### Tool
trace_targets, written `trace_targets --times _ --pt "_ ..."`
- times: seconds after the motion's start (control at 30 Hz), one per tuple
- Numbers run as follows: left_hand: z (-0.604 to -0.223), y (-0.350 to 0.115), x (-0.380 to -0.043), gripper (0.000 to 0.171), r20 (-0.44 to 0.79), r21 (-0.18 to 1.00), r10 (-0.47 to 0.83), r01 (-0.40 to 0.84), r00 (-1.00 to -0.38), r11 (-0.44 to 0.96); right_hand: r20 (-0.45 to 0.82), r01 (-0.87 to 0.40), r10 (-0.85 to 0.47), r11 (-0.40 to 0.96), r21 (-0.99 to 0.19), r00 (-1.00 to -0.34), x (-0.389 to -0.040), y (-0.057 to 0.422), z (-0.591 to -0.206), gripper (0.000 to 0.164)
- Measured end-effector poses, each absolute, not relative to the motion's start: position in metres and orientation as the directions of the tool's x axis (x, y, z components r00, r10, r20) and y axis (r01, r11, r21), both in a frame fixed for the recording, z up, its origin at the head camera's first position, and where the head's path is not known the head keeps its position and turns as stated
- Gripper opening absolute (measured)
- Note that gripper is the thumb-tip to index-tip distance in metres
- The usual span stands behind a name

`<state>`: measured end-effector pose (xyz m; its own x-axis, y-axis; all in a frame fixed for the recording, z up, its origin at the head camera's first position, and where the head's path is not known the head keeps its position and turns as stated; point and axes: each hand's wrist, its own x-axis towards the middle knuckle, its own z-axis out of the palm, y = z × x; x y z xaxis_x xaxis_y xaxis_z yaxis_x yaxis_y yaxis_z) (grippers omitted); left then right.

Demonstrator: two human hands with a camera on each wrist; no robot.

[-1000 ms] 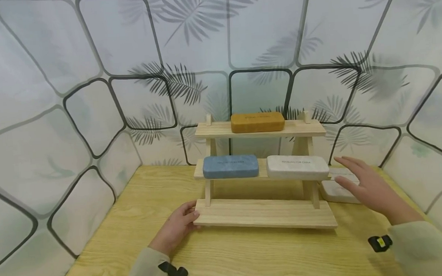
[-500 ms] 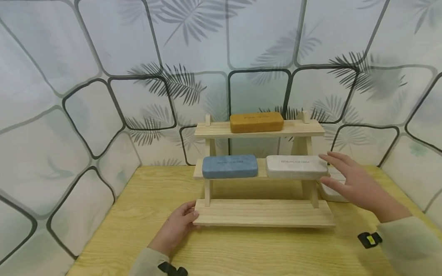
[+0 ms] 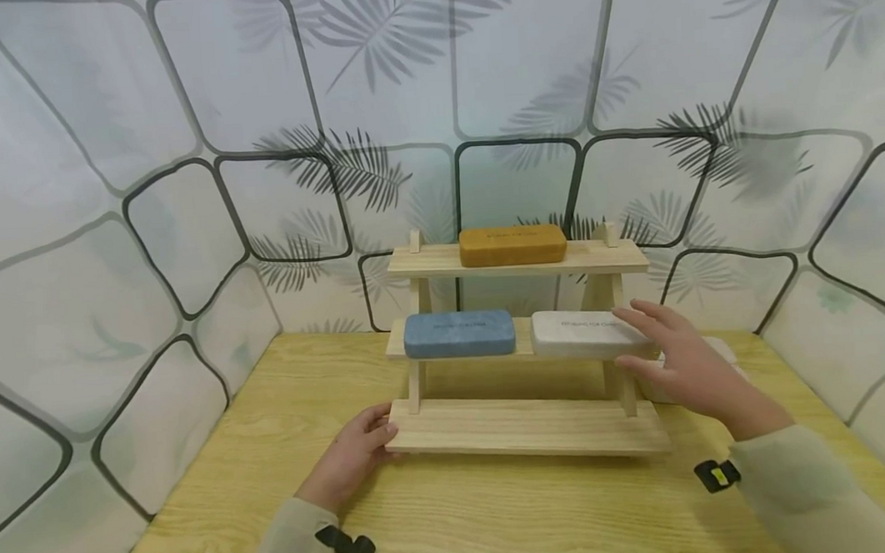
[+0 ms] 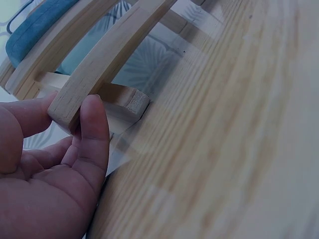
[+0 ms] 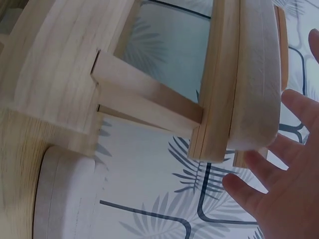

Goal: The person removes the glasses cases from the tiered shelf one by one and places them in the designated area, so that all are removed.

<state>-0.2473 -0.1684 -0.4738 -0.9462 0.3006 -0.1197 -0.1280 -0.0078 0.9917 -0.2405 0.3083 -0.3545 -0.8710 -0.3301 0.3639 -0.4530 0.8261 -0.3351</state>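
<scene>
A three-tier wooden display stand [image 3: 525, 427] sits on the table. My left hand [image 3: 354, 448] pinches the left end of its lowest board, thumb on one face and fingers on the other, as the left wrist view [image 4: 65, 164] shows. On the middle tier lie a blue glasses case [image 3: 459, 334] and a white glasses case [image 3: 576, 334]. My right hand [image 3: 680, 372] is at the white case's right end, with its fingers spread and extended; in the right wrist view the fingertips [image 5: 251, 157] are right at the case's end. An orange glasses case [image 3: 512, 246] rests on the top tier.
Another white case [image 5: 60, 194] lies on the wood-grain table [image 3: 500, 516] beside the stand's right side, partly hidden behind my right hand in the head view. A patterned curtain [image 3: 520, 189] with leaf prints rises behind the stand and along both sides.
My right hand has moved left, from beside the white case on the stand to overlapping its right end. The left hand stays on the lowest board.
</scene>
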Motion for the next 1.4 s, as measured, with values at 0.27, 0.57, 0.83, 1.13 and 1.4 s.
trace_targets --times 0.27,0.57,0.83,1.13,1.4 --pt "-0.473 -0.168 -0.247 0.06 -0.121 0.992 0.299 -0.128 -0.946 -0.003 0.392 -0.474 -0.359 0.843 -0.253 -0.847 -0.25 0.291 -0.358 0.072" --pt "-0.472 -0.168 -0.246 0.062 -0.127 0.991 0.317 -0.134 -0.94 -0.002 0.372 -0.42 -0.332 0.889 -0.184 -0.867 -0.257 0.283 -0.358 0.078" --pt "-0.471 -0.167 -0.246 0.06 -0.118 0.992 0.318 -0.126 -0.941 -0.005 0.374 -0.408 -0.334 0.903 -0.137 -0.865 -0.261 0.28 -0.359 0.079" --pt "-0.472 -0.168 -0.247 0.058 -0.12 0.992 0.301 -0.124 -0.946 0.008 0.28 -0.344 -0.308 0.935 -0.087 -0.909 -0.262 0.276 -0.358 0.091" --pt "-0.474 -0.168 -0.248 0.058 -0.115 0.993 0.301 -0.12 -0.947 0.002 0.257 -0.327 -0.29 0.938 -0.115 -0.922 -0.262 0.273 -0.358 0.092"
